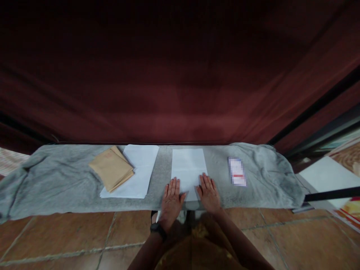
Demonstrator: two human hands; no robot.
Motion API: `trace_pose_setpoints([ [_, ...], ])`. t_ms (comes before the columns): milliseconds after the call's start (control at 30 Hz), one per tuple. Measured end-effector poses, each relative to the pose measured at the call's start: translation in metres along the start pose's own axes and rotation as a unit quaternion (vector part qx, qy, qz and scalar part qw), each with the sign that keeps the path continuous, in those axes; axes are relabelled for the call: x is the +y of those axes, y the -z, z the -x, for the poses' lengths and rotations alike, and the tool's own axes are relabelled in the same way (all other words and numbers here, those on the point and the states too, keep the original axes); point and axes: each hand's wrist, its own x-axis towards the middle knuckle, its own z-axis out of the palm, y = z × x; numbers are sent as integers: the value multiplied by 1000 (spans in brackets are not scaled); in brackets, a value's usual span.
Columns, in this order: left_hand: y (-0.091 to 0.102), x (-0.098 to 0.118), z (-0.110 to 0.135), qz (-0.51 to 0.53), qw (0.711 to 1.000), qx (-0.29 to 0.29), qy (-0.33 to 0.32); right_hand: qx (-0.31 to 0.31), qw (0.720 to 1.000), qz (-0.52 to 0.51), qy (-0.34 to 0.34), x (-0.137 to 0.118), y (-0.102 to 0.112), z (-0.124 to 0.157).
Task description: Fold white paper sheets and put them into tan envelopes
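A white sheet of paper (189,161) lies on the grey cloth right in front of me, with a faint crease across it. My left hand (171,198) rests flat on its lower left edge, fingers stretched out. On the lower right edge lies my right hand (208,193), also flat with the fingers apart. Neither hand grips anything. To the left is a stack of white paper (143,168), and several brown envelopes (112,168) lie partly over it, tilted.
A blurred-out printed packet (237,171) lies to the right on the grey cloth (267,176), which is rumpled at both ends. A dark red curtain (180,93) hangs behind the narrow table. At far right are a white board (332,176) and a black bar (332,195).
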Motion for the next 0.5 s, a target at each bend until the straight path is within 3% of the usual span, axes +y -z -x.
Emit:
trace_pose_setpoints([
  [300,5,-10,17,3,998,26,52,23,999,27,-33,29,5,28],
  [400,7,0,16,11,998,36,58,24,998,22,-49,23,9,28],
  [500,6,22,9,33,999,17,7,3,1000,-13,-28,1,13,19],
])
